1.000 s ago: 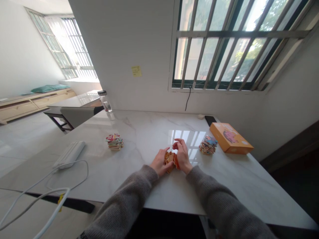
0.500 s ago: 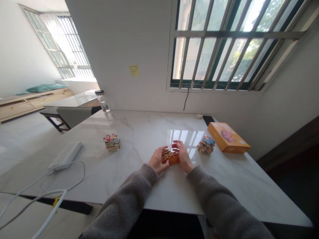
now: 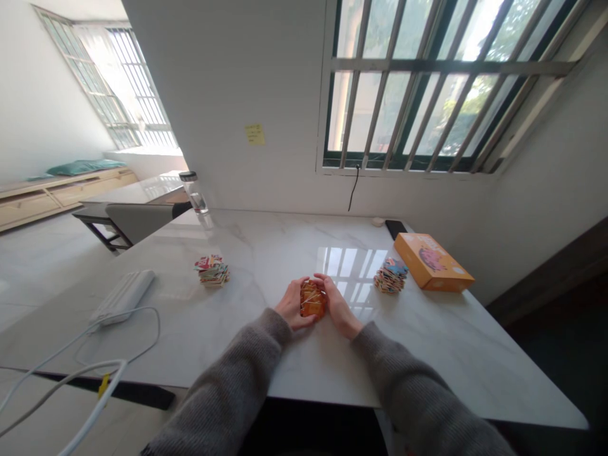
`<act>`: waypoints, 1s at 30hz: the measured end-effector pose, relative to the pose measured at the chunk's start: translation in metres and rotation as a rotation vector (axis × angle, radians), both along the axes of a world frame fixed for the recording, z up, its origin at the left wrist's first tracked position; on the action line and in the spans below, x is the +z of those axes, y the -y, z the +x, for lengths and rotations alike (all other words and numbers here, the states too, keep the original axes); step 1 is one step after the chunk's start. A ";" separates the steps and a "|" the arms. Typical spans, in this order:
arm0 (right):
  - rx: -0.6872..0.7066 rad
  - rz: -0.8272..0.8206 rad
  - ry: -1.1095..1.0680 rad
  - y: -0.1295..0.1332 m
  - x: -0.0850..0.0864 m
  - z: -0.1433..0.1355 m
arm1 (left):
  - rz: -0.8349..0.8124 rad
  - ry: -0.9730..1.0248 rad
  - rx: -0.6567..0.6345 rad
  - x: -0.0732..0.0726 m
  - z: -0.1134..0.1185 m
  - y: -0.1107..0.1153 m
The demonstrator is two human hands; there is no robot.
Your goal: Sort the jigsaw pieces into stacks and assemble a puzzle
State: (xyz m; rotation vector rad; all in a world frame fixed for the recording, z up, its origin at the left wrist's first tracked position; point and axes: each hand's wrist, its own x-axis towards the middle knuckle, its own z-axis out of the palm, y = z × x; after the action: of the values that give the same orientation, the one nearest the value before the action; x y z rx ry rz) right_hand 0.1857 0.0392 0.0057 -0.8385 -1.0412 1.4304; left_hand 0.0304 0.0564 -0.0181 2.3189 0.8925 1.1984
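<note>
Looks down on a white tabletop (image 3: 266,237), with left hand (image 3: 290,306) and right hand (image 3: 338,308) wrapped at six o'clock around a ragged stack of orange cards (image 3: 312,304). Could splay or spill if squeezed unevenly, because of misaligned edges.

The left hand (image 3: 289,308) and right hand (image 3: 338,308) are held close together, palms turned inward. The left is curved into a C, its thumb laid along the near side and its fingers bent on the far side. The right is cupped opposite, fingertips pointed toward the left ones. The left arm (image 3: 237,373) and right arm (image 3: 413,373) are extended forward and angled inward.
</note>
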 end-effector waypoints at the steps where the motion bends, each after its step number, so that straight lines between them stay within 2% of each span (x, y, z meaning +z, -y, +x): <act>1: 0.009 0.012 0.033 0.001 0.000 0.001 | -0.009 0.000 -0.021 -0.003 -0.002 0.000; 4: 0.031 0.055 0.130 0.003 0.001 0.001 | 0.003 0.002 -0.059 -0.007 -0.002 0.003; 7: 0.027 0.104 0.188 0.005 0.003 0.001 | 0.034 -0.014 0.023 -0.005 0.000 0.006; 11: 0.000 0.160 0.315 0.004 0.001 0.003 | -0.011 -0.081 0.129 -0.004 -0.004 0.002; 15: 0.070 0.220 0.355 0.003 -0.004 0.004 | -0.006 -0.077 0.040 -0.008 -0.005 0.002; 17: 0.088 0.200 0.333 0.001 -0.005 0.004 | -0.009 -0.071 0.018 -0.008 -0.004 0.003; 21: 0.025 0.119 0.369 -0.005 -0.001 0.011 | -0.028 -0.045 0.097 -0.003 -0.004 0.002; 24: -0.008 0.096 0.411 -0.007 0.004 0.015 | 0.064 -0.015 0.159 0.004 -0.007 0.000; 28: 0.111 0.003 0.234 -0.005 0.008 0.015 | 0.203 -0.028 0.124 0.007 -0.007 0.000; 30: 0.173 0.022 0.184 -0.002 0.011 0.015 | 0.220 -0.023 0.091 0.006 -0.005 0.002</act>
State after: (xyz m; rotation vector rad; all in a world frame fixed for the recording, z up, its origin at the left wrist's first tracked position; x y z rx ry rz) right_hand 0.2004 0.0412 0.0164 -0.8947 -1.2929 1.5038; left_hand 0.0251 0.0548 -0.0124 2.4915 0.9246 1.3728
